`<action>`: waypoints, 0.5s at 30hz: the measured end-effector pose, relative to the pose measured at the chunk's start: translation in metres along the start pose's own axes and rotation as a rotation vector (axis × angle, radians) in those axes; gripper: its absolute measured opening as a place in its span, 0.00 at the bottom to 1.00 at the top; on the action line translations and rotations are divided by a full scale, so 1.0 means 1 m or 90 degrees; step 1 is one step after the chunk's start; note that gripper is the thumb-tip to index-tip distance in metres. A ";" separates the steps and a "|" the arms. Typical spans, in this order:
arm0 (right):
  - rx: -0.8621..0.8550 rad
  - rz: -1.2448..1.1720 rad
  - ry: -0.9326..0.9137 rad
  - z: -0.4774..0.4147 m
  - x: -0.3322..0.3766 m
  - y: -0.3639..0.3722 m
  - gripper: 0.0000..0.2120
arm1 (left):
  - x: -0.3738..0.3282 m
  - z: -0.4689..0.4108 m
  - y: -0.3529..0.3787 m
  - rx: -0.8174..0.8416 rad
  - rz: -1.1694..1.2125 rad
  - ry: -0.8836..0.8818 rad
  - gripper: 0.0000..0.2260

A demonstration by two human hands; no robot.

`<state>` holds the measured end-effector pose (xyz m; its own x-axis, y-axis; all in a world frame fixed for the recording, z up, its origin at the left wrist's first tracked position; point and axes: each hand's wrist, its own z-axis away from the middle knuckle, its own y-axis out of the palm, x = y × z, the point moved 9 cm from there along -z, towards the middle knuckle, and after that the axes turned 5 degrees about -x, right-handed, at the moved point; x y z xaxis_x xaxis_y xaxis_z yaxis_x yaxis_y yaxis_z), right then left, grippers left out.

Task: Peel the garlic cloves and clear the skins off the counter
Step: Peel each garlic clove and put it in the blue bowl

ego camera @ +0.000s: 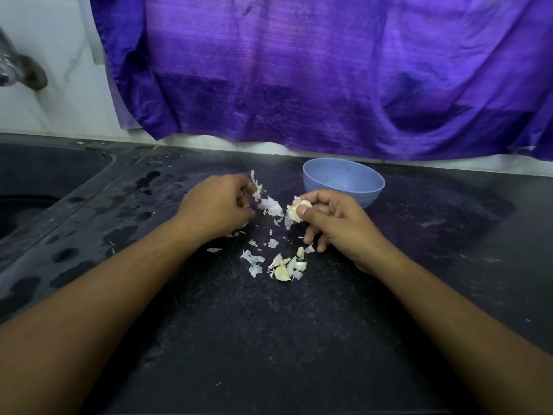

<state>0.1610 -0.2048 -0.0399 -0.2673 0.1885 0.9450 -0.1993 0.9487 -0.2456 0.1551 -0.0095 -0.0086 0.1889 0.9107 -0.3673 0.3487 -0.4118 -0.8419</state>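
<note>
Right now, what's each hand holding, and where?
Right hand pinches the garlic clove at its right side, thumb on front. Left hand pinches a skin strip by one end.

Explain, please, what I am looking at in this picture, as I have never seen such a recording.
There is no machine here: a person works with bare hands, and the one picture comes from a camera worn on the head, looking down. The right hand pinches a piece of garlic; the left hand pinches a strip of papery skin. On the dark counter lie loose cloves and torn skins. A blue bowl stands behind the right hand, a sink lies at the left, and a purple cloth hangs behind.
</note>
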 end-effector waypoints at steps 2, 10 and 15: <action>-0.002 0.001 -0.004 0.000 0.000 -0.001 0.04 | -0.004 0.002 -0.007 -0.028 -0.049 0.019 0.10; -0.036 0.002 -0.033 0.001 0.001 -0.005 0.06 | -0.005 0.005 -0.025 -0.118 -0.083 0.000 0.11; -0.035 -0.015 -0.021 0.000 -0.001 -0.006 0.05 | -0.011 0.005 -0.021 -0.129 -0.111 0.024 0.18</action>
<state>0.1622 -0.2105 -0.0391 -0.2940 0.1582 0.9426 -0.1539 0.9655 -0.2100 0.1416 -0.0105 0.0108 0.1421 0.9683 -0.2057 0.5554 -0.2500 -0.7931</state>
